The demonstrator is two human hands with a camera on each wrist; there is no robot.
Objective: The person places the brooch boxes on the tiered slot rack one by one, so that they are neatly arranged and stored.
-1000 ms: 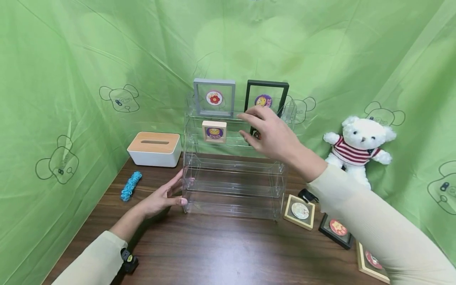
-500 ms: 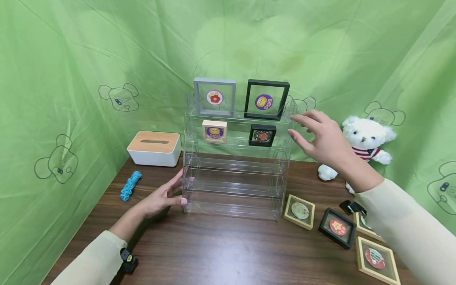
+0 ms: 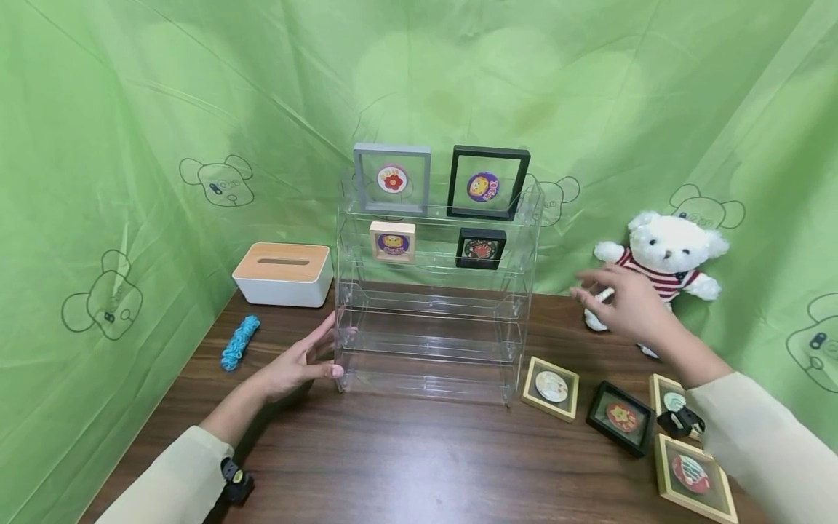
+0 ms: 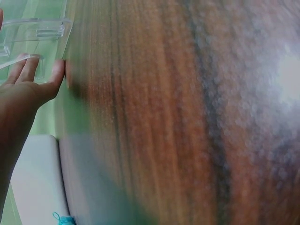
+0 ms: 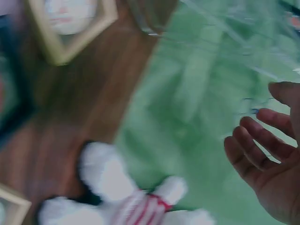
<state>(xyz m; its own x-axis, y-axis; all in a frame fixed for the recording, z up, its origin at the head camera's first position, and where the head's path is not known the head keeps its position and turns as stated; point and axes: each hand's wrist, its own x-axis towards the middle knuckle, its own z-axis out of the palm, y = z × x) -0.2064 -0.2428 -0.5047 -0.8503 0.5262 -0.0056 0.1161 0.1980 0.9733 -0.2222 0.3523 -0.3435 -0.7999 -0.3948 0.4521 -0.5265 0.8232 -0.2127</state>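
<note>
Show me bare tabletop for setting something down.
Bare: brown wooden tabletop before the clear plastic tiered rack, between the cream left sleeve and black square frame. Crowded: front right, where that frame joins three yellow square frames.

I see left hand [image 3: 291, 371] holding left edge of clear rack [image 3: 432, 348] on wooden table [image 3: 393, 455]. Right hand [image 3: 625, 300] in air, fingers loosely bent, partly covering white bear [image 3: 669, 247]. Rack's top tier: grey frame [image 3: 392, 178] left, large black frame [image 3: 488, 183] right. Next tier: small pale frame [image 3: 392, 243] left, small black frame [image 3: 481, 249] right. Near table's left edge: wood-lidded box [image 3: 283, 274], blue bundle [image 3: 240, 342]. Four more frames [image 3: 620, 418] lie beyond rack's right edge.
</note>
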